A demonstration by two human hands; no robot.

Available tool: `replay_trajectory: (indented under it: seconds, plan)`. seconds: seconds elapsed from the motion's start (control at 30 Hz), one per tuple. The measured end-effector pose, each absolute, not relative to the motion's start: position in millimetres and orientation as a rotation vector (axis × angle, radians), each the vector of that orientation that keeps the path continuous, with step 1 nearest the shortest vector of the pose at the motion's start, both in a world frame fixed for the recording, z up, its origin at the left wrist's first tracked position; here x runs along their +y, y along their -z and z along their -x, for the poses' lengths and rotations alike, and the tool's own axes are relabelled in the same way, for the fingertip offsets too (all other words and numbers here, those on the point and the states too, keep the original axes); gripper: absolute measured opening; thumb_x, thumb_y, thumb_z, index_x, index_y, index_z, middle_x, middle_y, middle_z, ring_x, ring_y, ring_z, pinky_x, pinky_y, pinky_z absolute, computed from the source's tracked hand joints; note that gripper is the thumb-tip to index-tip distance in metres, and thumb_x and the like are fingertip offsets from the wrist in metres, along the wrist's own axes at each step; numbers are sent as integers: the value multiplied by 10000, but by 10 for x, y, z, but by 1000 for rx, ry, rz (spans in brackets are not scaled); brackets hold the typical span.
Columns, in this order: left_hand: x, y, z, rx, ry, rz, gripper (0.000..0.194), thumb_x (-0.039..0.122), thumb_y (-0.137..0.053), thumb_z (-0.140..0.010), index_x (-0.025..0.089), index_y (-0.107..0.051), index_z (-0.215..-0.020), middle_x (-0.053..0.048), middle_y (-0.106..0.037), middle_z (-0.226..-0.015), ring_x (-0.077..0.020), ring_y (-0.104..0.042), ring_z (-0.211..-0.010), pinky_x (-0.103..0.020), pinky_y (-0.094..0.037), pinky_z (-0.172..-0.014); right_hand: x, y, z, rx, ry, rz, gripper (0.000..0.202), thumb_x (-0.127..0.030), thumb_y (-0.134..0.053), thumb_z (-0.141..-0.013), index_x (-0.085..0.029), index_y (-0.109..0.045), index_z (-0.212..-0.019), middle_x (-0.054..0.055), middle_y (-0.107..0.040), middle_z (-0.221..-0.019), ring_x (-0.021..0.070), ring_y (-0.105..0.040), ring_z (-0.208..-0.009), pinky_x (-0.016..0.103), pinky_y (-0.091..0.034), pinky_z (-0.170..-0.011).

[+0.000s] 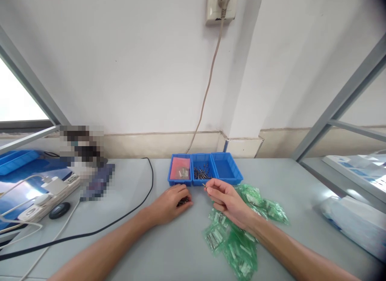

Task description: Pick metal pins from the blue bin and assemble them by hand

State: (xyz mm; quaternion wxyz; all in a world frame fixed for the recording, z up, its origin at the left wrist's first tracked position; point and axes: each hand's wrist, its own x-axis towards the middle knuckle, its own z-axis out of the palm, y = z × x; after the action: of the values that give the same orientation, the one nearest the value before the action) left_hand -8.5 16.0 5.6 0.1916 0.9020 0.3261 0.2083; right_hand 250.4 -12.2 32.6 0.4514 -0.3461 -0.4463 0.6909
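Observation:
My left hand [171, 203] rests on the table in front of the bins, its fingers curled round a bunch of small dark metal pins [182, 201]. Between thumb and fingertips, my right hand [226, 199] pinches one slim metal pin [204, 185] with a brassy tint; its exact kind is too small to tell. Just beyond is the middle blue bin [204, 156], with several similar dark pins [201, 173] lying loose in it. The left blue bin [169, 170] holds a pink sheet [181, 163] and a small clear bag [182, 173].
A third blue bin [226, 166] adjoins on the right. Green plastic bags [241, 253] of metal parts lie beneath and around my right forearm. A black cable [120, 216] crosses the table at left, near a power strip [50, 196] and a black mouse [59, 210].

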Motion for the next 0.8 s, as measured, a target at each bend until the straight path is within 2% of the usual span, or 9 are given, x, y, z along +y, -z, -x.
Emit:
replay_trajectory:
  seconds: [0.1,0.2,0.37,0.63,0.8]
  plan:
    - [157,-50,89,923,-587,-2533,119,301,-597,-1079,208,-636,-1016,-43,-647,-995,-208,-613,-920,-313,-490,-803,-143,-336,-2474,-1194,-1596,911,334,-466,-876,-850,-198,-679,-891,-72,-416,-728,61,-168,-533,236,-125,-467]
    - [155,-44,95,923,-592,-2536,124,308,-593,-1082,207,-645,-1030,-47,-647,-1001,-211,-613,-928,-318,-494,-810,-143,-321,-2472,-1258,-1477,984,338,-506,-844,-866,-213,-680,-904,-80,-400,-680,69,-203,-508,245,-140,-467]
    - [145,-62,95,927,-586,-2541,97,289,-608,-1076,208,-642,-1033,-39,-645,-1006,-202,-617,-923,-315,-493,-815,-101,-243,-2511,-1345,-1236,1073,360,-556,-819,-879,-215,-714,-926,-41,-489,-722,95,-282,-544,256,-184,-474]
    - [148,-33,89,927,-613,-2584,142,316,-584,-1087,204,-645,-1025,-58,-654,-999,-220,-617,-932,-328,-496,-803,-73,-208,-2519,-1333,-1124,1102,361,-589,-804,-884,-239,-730,-933,-57,-434,-611,118,-266,-525,274,-188,-476]
    - [149,-30,87,937,-601,-2591,90,278,-607,-1073,210,-635,-1021,-45,-651,-1004,-212,-613,-929,-323,-490,-807,-62,-174,-2525,-1332,-1117,1098,368,-604,-781,-899,-242,-726,-940,-60,-412,-604,116,-251,-520,276,-180,-472]
